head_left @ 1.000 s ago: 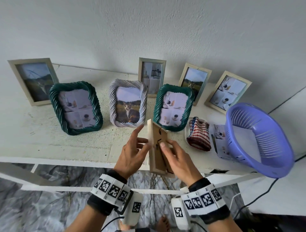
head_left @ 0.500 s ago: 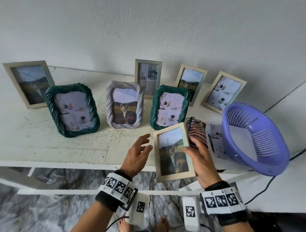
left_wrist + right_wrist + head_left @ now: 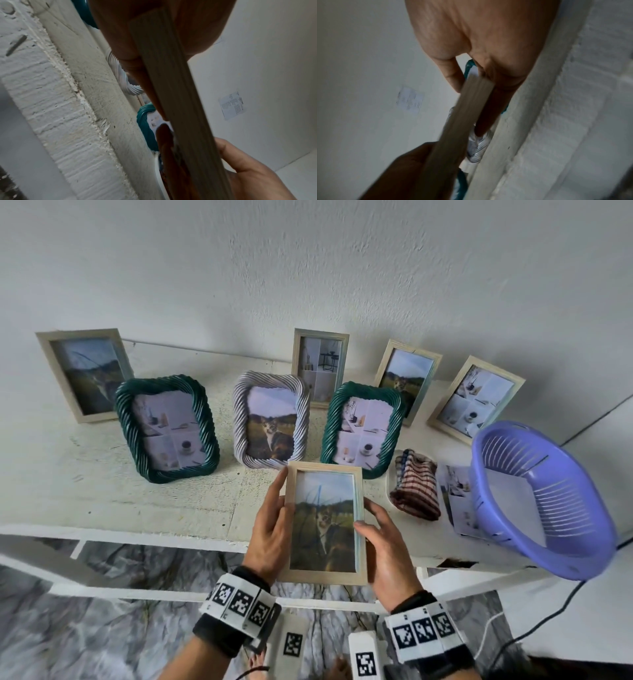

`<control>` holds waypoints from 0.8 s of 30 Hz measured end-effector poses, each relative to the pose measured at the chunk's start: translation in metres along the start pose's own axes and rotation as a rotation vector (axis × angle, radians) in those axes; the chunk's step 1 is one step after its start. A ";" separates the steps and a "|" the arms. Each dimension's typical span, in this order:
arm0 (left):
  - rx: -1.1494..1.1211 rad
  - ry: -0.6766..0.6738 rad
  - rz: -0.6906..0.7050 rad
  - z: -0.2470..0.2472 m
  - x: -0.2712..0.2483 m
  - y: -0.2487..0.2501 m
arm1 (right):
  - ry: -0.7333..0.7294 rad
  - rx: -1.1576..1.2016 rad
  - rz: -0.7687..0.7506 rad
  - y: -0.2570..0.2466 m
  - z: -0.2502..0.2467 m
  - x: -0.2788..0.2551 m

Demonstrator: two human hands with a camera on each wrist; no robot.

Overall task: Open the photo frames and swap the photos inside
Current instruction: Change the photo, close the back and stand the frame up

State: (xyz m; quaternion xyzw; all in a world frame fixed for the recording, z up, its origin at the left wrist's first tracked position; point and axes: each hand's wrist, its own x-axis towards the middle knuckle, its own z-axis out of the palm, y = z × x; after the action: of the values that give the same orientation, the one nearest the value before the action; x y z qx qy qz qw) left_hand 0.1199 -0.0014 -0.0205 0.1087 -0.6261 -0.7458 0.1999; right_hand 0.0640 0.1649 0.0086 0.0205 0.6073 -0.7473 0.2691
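Observation:
A light wooden photo frame (image 3: 324, 522) with a cat picture faces me, held over the front edge of the white table (image 3: 113, 494). My left hand (image 3: 272, 525) grips its left edge, fingers behind and forefinger along the side. My right hand (image 3: 383, 546) grips its right edge, thumb on the front rim. In the left wrist view the frame's edge (image 3: 173, 94) runs across the picture; in the right wrist view the frame's edge (image 3: 458, 128) shows between thumb and fingers. Loose photos (image 3: 459, 501) lie at the right.
On the table stand two green rope frames (image 3: 168, 429) (image 3: 361, 428), a white rope frame (image 3: 270, 424) and several wooden frames (image 3: 84, 374) near the wall. A folded checked cloth (image 3: 416, 487) and a tilted purple basket (image 3: 544, 498) sit at the right.
The wooden frame was turned from back-facing to front-facing. My left hand, off it half a second ago, now grips its left edge; my right hand shifted down its right edge.

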 end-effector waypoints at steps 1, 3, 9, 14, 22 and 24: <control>0.032 0.008 -0.008 -0.002 -0.001 0.000 | 0.000 -0.140 -0.038 -0.004 -0.003 0.002; 0.069 0.014 -0.013 -0.006 -0.001 0.000 | 0.032 -0.435 -0.174 -0.014 -0.016 0.012; 0.123 -0.017 -0.011 -0.008 -0.003 0.015 | 0.504 -1.231 -0.439 -0.059 -0.060 0.065; 0.184 0.019 -0.006 -0.013 -0.003 0.007 | 0.446 -1.598 -0.069 -0.066 -0.082 0.109; 0.235 0.075 0.061 -0.016 -0.004 0.002 | 0.482 -1.502 -0.105 -0.044 -0.081 0.124; 0.241 0.082 0.057 -0.016 -0.003 -0.001 | 0.507 -1.398 -0.161 -0.045 -0.083 0.119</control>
State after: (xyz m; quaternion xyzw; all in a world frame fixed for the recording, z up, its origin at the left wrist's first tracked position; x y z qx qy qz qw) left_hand 0.1293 -0.0144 -0.0249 0.1444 -0.7053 -0.6541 0.2319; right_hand -0.0817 0.2012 -0.0151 -0.0281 0.9837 -0.1768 0.0157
